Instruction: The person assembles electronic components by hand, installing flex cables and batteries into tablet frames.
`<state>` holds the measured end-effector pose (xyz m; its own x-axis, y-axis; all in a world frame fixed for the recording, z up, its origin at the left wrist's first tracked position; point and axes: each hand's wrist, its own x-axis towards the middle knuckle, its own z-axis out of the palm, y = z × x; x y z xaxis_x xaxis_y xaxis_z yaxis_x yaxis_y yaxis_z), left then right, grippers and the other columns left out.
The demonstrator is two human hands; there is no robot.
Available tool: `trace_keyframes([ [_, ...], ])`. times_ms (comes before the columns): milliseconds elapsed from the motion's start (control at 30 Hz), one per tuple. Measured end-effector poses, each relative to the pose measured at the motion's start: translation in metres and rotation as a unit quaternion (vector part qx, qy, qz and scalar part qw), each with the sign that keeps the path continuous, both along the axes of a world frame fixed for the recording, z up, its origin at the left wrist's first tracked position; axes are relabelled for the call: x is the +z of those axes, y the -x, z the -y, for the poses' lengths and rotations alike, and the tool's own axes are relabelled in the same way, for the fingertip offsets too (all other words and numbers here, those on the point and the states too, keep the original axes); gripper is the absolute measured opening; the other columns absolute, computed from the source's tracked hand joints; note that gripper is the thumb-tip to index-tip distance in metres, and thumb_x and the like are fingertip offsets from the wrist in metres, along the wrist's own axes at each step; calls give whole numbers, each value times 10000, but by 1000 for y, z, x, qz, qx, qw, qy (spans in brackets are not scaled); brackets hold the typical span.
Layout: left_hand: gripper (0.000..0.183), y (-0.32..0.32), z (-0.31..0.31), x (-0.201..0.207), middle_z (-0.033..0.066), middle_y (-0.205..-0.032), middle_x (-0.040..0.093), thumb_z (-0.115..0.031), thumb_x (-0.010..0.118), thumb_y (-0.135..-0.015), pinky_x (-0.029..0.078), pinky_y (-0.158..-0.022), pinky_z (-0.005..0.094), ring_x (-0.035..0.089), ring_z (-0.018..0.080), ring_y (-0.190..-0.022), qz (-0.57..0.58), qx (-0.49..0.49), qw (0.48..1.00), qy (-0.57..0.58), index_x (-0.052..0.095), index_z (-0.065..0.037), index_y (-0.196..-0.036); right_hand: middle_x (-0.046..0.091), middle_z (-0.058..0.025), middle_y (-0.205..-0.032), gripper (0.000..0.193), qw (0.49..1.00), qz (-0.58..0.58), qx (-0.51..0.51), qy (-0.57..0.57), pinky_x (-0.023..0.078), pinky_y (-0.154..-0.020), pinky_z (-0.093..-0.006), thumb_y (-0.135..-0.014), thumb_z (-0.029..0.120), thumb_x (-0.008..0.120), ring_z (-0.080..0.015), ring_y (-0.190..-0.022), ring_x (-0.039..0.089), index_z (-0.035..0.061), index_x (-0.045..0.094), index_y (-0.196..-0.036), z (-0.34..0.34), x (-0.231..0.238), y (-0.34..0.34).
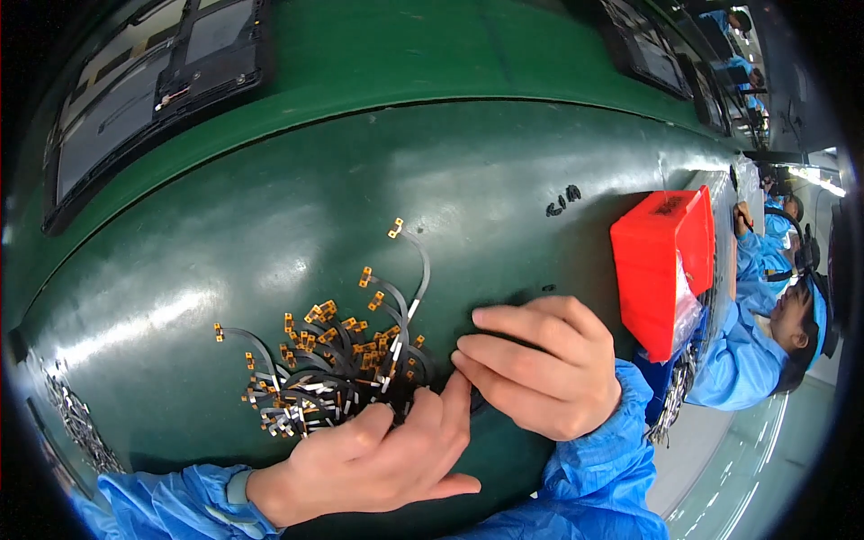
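A pile of thin grey flex cables with orange connector ends (333,369) lies on the dark green table (297,207). My left hand (378,454) rests at the pile's near edge, its index finger stretched up to the fingertips of my right hand. My right hand (540,364) sits just right of the pile with fingers curled together, pinching at something small and dark by the cables; what it pinches is hidden. Both forearms wear blue sleeves.
A red plastic bin (661,265) with clear bags stands to the right. Black trays (153,81) lie on the raised green belt behind. Small dark parts (562,200) lie near the bin, a heap of small metal parts (76,423) far left. Blue-coated people work to the right.
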<state>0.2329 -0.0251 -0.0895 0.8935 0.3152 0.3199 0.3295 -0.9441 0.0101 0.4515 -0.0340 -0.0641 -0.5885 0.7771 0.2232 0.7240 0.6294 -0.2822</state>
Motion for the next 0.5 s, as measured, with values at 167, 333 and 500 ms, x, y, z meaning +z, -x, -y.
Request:
trace_keyframes([
  [167, 539, 0, 2, 9, 23, -1176, 636, -609, 453, -898, 370, -807, 313, 514, 164, -994, -21, 1, 1000, 20, 673, -137, -1037, 651, -54, -1017, 233, 995, -88, -44, 8, 503, -761, -335, -653, 96, 659, -231, -993, 639, 51, 696, -879, 6, -12, 1],
  [333, 519, 9, 6, 13, 32, -1239, 576, -575, 498, -882, 385, -873, 317, 509, 162, -1048, 5, 49, 998, 33, 647, -125, -1094, 673, -114, -998, 336, 969, -216, -114, 33, 522, -770, -349, -669, -66, 646, -285, -907, 655, 31, 714, -984, 5, 2, 11],
  [500, 610, 40, 16, 27, 122, -1458, 412, -532, 538, -884, 293, -1088, 487, 372, 334, -1335, 8, 188, 973, 136, 550, -97, -1311, 683, -143, -1003, 378, 953, -240, -183, -18, 531, -787, -343, -680, -149, 588, -278, -882, 661, 23, 723, -989, 27, 35, 6],
])
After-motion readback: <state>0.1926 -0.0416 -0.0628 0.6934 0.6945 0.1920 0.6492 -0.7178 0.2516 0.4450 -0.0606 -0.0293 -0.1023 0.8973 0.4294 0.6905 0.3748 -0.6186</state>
